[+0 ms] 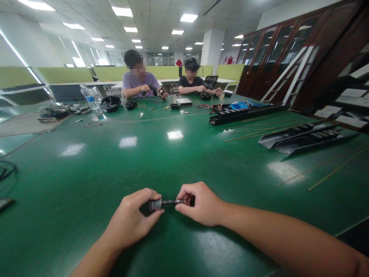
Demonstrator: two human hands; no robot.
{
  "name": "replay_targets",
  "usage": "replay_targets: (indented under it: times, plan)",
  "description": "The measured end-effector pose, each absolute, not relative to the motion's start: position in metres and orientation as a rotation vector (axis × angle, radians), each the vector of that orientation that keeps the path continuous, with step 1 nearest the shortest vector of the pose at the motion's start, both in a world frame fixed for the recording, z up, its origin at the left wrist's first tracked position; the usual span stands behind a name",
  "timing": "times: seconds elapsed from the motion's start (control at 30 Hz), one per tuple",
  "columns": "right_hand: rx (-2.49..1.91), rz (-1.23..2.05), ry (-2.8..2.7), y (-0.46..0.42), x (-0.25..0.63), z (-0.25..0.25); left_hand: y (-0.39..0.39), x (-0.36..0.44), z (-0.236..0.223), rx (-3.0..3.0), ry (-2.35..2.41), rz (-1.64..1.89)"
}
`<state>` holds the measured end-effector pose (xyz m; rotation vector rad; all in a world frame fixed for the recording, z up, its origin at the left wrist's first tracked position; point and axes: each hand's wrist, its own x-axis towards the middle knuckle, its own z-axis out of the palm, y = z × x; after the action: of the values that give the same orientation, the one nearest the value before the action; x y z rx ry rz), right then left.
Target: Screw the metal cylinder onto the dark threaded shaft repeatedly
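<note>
Low in the head view, my left hand point(134, 215) and my right hand point(198, 204) are close together above the green table. Between them is a small metal part point(165, 202), a silver cylinder with a thin dark shaft. My left fingers pinch the cylinder end, and my right thumb and fingertips pinch the far end of the shaft. My fingers hide part of it. I cannot tell whether it is a motor or another component.
Two co-workers point(141, 75) point(190, 77) handle tools at the far end of the glossy green table point(115, 169). Long black strips point(248, 114) and thin wooden sticks point(340, 165) lie to the right. A black bowl point(111, 103) and a water bottle point(90, 98) stand far left.
</note>
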<state>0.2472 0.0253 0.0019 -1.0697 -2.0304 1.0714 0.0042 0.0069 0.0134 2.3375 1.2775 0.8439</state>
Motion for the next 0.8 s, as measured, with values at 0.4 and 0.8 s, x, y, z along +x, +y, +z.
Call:
replay_targets:
  times: [0.4,0.8]
  plan:
    - [-1.061,1.086,-2.022,0.0258,0.2474,0.0003,0.011,0.0039,0.0142,2.318,1.302,0.809]
    - [-1.072,1.072,-2.034,0.0254,0.2478,-0.0004,0.0106,0.001,0.0155,2.342,1.323,0.786]
